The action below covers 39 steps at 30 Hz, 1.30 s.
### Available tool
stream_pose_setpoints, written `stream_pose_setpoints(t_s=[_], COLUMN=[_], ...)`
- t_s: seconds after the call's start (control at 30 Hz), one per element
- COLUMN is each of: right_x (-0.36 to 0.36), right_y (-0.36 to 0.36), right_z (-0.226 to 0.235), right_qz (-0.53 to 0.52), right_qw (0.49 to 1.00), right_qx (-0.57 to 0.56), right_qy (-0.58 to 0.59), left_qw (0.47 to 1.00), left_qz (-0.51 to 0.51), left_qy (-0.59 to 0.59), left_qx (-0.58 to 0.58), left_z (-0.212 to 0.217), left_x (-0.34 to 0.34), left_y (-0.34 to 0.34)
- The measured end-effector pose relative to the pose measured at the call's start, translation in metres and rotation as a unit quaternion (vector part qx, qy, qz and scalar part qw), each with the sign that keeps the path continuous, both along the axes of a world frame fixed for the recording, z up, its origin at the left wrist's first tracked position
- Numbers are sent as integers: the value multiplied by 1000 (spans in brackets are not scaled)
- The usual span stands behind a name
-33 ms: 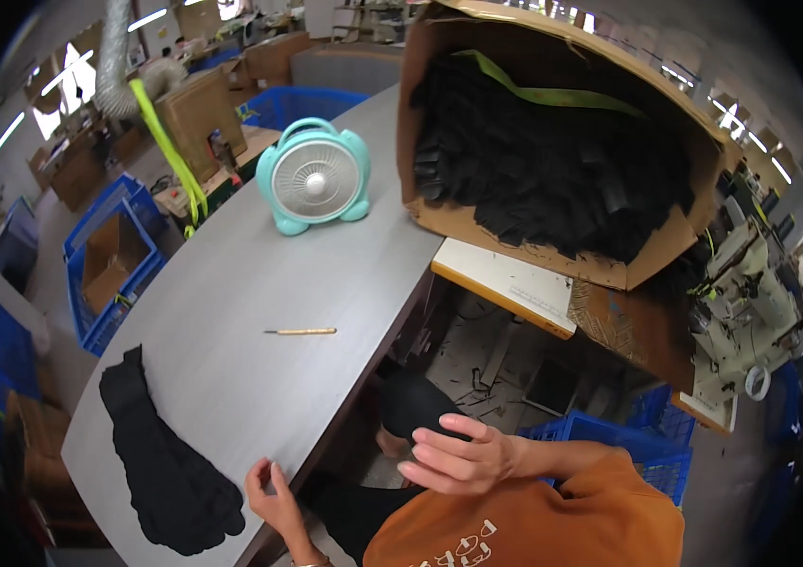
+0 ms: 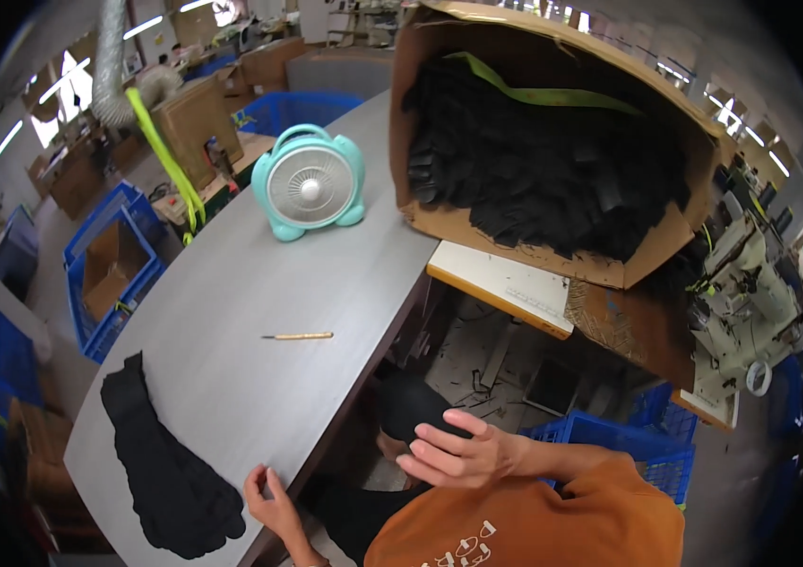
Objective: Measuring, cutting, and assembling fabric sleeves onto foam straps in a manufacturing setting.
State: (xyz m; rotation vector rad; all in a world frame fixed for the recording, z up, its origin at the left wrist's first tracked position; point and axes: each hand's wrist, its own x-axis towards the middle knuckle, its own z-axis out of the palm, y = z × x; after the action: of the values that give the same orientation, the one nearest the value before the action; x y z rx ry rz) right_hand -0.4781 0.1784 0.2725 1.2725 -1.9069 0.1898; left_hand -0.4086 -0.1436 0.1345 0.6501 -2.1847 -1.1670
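My left hand (image 2: 274, 503) is at the near edge of the grey table (image 2: 231, 293), its thumb and forefinger apart and nothing between them. Just left of it lies a flat black fabric bundle (image 2: 170, 472), long and narrow at the far end, wider and lobed at the near end. Over my lap, my right hand (image 2: 456, 454) hangs in the air with loosely bent, parted fingers, holding nothing. Farther up the table rests a thin tool with a wooden handle (image 2: 307, 335) and a dark, slender tip.
A turquoise fan (image 2: 311, 184) stands on the table. At the far right, a tilted cardboard box (image 2: 552, 260) is full of black fabric pieces (image 2: 534, 170), with a yellow-green strip (image 2: 552, 95) across them. A sewing machine (image 2: 751, 293) and blue crates (image 2: 628, 439) are on the right; another blue crate (image 2: 99, 331) is left.
The view has shifted very slightly. Both hands keep their pose, and the things on the table stay in place.
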Motion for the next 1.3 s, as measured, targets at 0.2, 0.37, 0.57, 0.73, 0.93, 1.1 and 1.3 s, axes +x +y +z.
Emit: stream_pose_setpoints(t_s=[0.2,0.37,0.57,0.73,0.93,1.1,1.3], right_x=[-39,-110,-219,-286,-297,-223,-122], right_y=[85,140,207,312,320,244,144], right_z=[-5,8,71,64,47,64,27], right_qz=[-159,-274,-460,-611,-533,-405,-218], right_qw=[986,947,867,783,840,889,961], right_qx=[4,-140,-187,-80,-22,-59,-61], right_qy=[-43,-93,44,89,100,207,155], left_qw=[995,994,987,984,982,982,975], left_qz=[55,82,50,41,65,29,22], left_qy=[16,18,-1,15,31,32,18], left_qx=[-86,-73,-155,-173,-176,-186,-218], left_z=[-21,-26,-14,-4,0,-3,-8], left_x=[-8,-6,1,-17,-2,-4,-3], left_y=[8,2,8,12,11,9,10])
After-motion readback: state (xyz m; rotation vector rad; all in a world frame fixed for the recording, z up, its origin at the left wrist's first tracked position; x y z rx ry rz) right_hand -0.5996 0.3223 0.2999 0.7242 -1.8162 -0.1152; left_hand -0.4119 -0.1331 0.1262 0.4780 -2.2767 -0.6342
